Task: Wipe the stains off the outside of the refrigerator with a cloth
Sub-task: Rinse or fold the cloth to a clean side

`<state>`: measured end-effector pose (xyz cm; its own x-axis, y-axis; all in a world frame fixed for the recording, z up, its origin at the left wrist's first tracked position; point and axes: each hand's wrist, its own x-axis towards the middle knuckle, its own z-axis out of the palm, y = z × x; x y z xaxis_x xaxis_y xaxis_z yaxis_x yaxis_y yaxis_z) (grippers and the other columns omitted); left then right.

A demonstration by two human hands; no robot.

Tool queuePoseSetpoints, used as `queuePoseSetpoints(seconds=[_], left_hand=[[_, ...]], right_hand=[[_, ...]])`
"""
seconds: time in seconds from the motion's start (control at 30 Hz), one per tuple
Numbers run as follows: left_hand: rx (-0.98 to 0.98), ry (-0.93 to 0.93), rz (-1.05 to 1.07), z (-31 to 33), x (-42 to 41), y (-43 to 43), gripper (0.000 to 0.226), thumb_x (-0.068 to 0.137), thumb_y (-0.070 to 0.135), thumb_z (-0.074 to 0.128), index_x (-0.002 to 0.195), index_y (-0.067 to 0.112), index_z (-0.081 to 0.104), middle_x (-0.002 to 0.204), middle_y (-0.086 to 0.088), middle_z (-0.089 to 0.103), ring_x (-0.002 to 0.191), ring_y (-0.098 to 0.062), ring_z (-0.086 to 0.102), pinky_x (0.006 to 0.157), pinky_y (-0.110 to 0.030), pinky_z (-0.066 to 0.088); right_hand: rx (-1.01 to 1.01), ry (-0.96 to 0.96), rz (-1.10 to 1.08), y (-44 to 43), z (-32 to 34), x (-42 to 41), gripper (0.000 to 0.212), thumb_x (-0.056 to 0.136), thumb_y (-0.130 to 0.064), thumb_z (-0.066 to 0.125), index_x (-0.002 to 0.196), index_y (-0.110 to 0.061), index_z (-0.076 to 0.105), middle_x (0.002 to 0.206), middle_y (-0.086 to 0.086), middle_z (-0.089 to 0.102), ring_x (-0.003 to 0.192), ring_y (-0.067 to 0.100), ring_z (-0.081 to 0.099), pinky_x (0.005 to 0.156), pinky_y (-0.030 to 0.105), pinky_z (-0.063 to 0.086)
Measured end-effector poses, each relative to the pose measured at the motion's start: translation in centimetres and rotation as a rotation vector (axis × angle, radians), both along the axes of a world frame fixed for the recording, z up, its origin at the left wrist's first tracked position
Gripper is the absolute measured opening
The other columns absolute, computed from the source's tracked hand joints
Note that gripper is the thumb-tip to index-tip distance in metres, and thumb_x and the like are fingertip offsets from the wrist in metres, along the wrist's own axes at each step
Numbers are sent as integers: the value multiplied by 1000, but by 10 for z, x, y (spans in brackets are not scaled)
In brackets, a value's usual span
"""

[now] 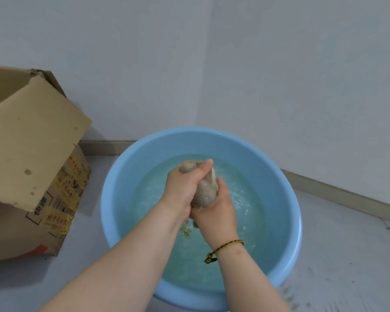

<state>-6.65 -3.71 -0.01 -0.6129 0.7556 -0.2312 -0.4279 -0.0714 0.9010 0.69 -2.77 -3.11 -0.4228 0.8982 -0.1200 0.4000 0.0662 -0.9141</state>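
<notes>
kim: Grey floor in a pale wall corner, head view only. Blue plastic basin (113,199) of water (245,221) sits on it, with a cardboard box (32,154) to its left.

ops: Cloth?

kim: Grey cloth (204,192) is wadded up over the basin. Left hand (182,188) is curled tight round its upper end, right hand (216,212) wrapped round the lower end. Reads as wringing. Can't tell if it's fully clear of the water. Fridge not in view.

ops: Failure modes?

kim: My judgement:
- An under-wrung cloth would drip on the floor and streak the fridge panel.
- Water looks cloudy, so residue could smear stains rather than lift them.
- Wet grip could slip, dropping the cloth and splashing over the rim.
- Cord bracelet (229,244) on the right wrist hangs low and may soak.
</notes>
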Motion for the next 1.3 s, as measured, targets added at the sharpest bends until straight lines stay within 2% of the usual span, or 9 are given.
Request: queuePoseSetpoints(seconds=[0.13, 0.53, 0.67, 0.73, 0.8, 0.9, 0.97, 1.07, 1.3], left_hand=[[37, -18, -103, -5, -10, -4, 51, 90, 18, 49, 40, 12, 47, 36, -2, 47, 34, -14, 50, 43, -15, 44], [-87, -150, -325, -2, -6, -6, 54, 91, 28, 47, 39, 14, 49, 41, -2, 54, 47, -15, 61, 56, -21, 50], [-267, 122, -186, 6, 5, -3, 29, 78, 47, 62, 75, 18, 69, 94, -5, 67, 95, -21, 60, 94, -35, 45], [-312, 69, -137, 0, 11, -6, 61, 75, 48, 64, 125, 17, 48, 129, -3, 50, 116, -22, 49, 101, -37, 38], [-304, -83, -161, 0, 18, -9, 90, 67, 52, 70, 139, 17, 30, 135, -1, 44, 116, -24, 49, 94, -37, 39], [-288, -326, -183, -8, 17, -1, 104, 38, 53, 80, 127, 10, 48, 93, -7, 62, 73, -20, 58, 65, -27, 45], [-315, -374, -132, -16, 7, 2, 49, 55, 43, 81, 88, 14, 60, 60, -2, 55, 48, -16, 51, 54, -22, 42], [-343, -352, -82, -25, 0, -3, 17, 75, 22, 70, 73, 16, 54, 62, -1, 55, 43, -13, 54, 50, -19, 43], [31, -83, 118, -8, 15, -2, 27, 64, -6, 65, 61, 18, 53, 62, -3, 56, 44, -6, 55, 49, -16, 46]], right_hand=[[-247, 30, 206, 2, 3, -4, 20, 68, 4, 63, 70, -14, 54, 36, -12, 51, 36, 1, 50, 44, 15, 44], [-525, -82, 441, 14, 16, 18, 31, 69, 2, 58, 57, -14, 35, 48, 3, 34, 35, 11, 27, 38, 11, 20], [-128, -355, 243, 28, 26, 31, 22, 75, -7, 57, 61, -15, 42, 44, -1, 53, 43, 16, 52, 45, 20, 40], [188, -577, 102, 34, 29, 39, 17, 75, -16, 58, 71, -16, 41, 64, 1, 59, 67, 26, 57, 57, 25, 42], [499, -694, -33, 29, 25, 38, 22, 74, -14, 60, 78, -15, 38, 68, 1, 54, 70, 29, 54, 57, 25, 34], [941, -703, -46, 14, 6, 23, 37, 36, -8, 77, 61, -15, 50, 49, 0, 52, 46, 25, 55, 52, 29, 32], [1062, -631, 10, 5, -3, 15, 40, 28, -6, 78, 61, -15, 57, 49, -2, 51, 47, 21, 56, 67, 38, 45], [1149, -443, 59, 1, -11, 12, 54, 28, 1, 76, 77, -10, 57, 55, -1, 54, 51, 21, 58, 70, 46, 55], [390, -103, -130, -3, 6, 8, 52, 74, 0, 65, 121, -12, 47, 112, 3, 56, 94, 24, 59, 64, 14, 27]])
